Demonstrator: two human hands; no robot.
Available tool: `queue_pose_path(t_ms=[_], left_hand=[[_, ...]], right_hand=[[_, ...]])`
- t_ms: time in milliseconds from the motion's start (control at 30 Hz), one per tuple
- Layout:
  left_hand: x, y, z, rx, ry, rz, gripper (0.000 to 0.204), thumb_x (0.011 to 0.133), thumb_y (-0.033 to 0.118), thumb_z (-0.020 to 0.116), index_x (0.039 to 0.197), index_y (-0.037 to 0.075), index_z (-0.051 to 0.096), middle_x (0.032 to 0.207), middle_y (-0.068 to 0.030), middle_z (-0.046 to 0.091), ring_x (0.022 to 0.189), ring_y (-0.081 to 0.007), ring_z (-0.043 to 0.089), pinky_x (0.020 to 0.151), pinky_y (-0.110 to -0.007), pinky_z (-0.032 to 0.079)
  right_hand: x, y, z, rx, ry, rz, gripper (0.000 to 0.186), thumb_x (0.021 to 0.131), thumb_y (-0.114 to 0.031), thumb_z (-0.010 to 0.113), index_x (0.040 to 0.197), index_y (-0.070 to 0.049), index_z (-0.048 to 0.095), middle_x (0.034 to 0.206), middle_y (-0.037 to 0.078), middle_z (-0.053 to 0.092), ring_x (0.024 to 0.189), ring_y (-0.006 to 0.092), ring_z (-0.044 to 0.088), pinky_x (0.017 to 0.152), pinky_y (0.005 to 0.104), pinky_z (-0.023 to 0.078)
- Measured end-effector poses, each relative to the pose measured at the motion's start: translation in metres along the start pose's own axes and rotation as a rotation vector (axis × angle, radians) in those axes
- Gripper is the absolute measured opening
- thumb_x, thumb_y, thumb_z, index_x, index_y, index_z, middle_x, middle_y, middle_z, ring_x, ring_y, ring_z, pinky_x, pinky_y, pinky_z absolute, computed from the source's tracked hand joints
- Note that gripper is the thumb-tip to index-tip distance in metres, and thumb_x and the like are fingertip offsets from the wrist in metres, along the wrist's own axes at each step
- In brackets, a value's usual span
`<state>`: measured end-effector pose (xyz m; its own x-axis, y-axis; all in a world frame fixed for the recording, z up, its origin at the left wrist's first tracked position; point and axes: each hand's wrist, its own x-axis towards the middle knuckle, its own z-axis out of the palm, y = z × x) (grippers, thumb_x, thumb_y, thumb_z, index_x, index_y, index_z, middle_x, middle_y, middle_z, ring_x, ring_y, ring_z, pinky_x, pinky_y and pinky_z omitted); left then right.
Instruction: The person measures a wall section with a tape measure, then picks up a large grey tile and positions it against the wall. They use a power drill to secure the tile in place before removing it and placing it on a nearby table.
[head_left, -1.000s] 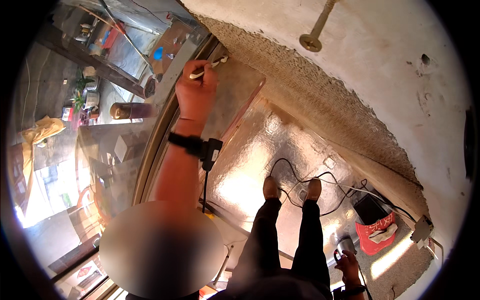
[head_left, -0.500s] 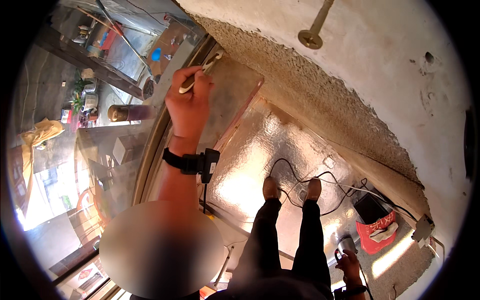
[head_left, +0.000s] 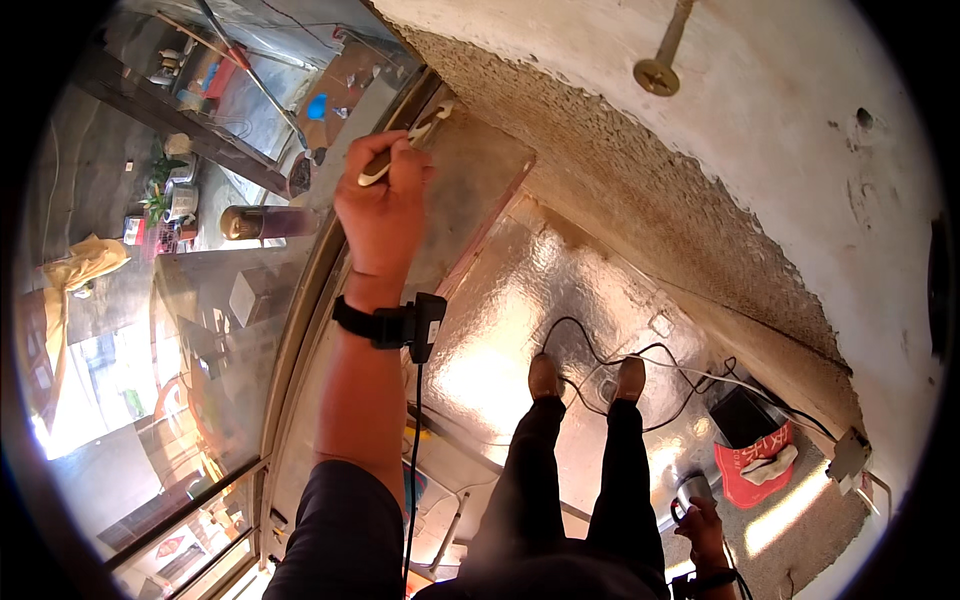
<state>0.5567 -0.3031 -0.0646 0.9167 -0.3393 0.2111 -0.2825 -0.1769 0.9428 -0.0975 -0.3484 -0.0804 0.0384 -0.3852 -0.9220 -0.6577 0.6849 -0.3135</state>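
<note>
Left hand (head_left: 383, 212) fists a slim pale-handled tool (head_left: 402, 147); right hand (head_left: 703, 517) grips a grey cylinder (head_left: 690, 492).

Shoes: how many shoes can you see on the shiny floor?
2: the left shoe and the right shoe stand side by side on the shiny floor, among black cables. None seem hidden.

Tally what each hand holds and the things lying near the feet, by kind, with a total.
Brush, in the left hand: 1
Grey can, in the right hand: 1
Shoes: 2
Red bag: 1
Black box: 1
Total: 6
</note>
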Motion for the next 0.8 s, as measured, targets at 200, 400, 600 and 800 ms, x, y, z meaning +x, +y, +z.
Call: queue_pose_path(t_ms=[200,400,600,800], left_hand=[[0.014,-0.031,0.007,0.129,-0.058,0.032,0.014,0.094,0.011,0.054,0.101,0.0,0.057,0.077,-0.0091,0.067,0.066,-0.0133,0.065,0.059,-0.024,0.05],[0.006,-0.029,0.008,0.064,-0.006,0.023,0.013,0.093,0.01,0.054,0.101,0.0,0.056,0.077,-0.0096,0.067,0.066,-0.0136,0.065,0.058,-0.024,0.05],[0.003,-0.004,0.005,0.038,-0.011,0.03,0.011,0.091,0.009,0.056,0.097,0.0,0.058,0.074,-0.008,0.067,0.066,-0.0123,0.065,0.059,-0.024,0.05],[0.019,-0.024,0.007,0.114,-0.048,0.056,0.01,0.092,0.01,0.057,0.094,0.0,0.058,0.071,-0.0059,0.066,0.065,-0.0107,0.064,0.058,-0.023,0.049]], right_hand=[[0.002,0.006,0.0,0.007,0.0,0.021,0.029,0.092,-0.018,0.055,0.117,-0.003,0.054,0.072,0.007,0.057,0.061,0.0151,0.058,0.055,0.0302,0.054],[0.004,0.008,0.0,0.036,-0.005,0.032,0.028,0.093,-0.016,0.054,0.118,-0.003,0.053,0.074,0.005,0.057,0.062,0.0144,0.058,0.055,0.0298,0.054],[0.002,0.0,0.005,0.047,0.005,0.03,0.028,0.092,-0.015,0.054,0.118,-0.004,0.053,0.076,0.005,0.057,0.063,0.0141,0.058,0.055,0.0293,0.054],[0.0,0.005,0.001,0.009,0.005,0.054,0.027,0.091,-0.014,0.054,0.117,-0.004,0.054,0.076,0.005,0.056,0.063,0.0151,0.059,0.054,0.0296,0.053]])
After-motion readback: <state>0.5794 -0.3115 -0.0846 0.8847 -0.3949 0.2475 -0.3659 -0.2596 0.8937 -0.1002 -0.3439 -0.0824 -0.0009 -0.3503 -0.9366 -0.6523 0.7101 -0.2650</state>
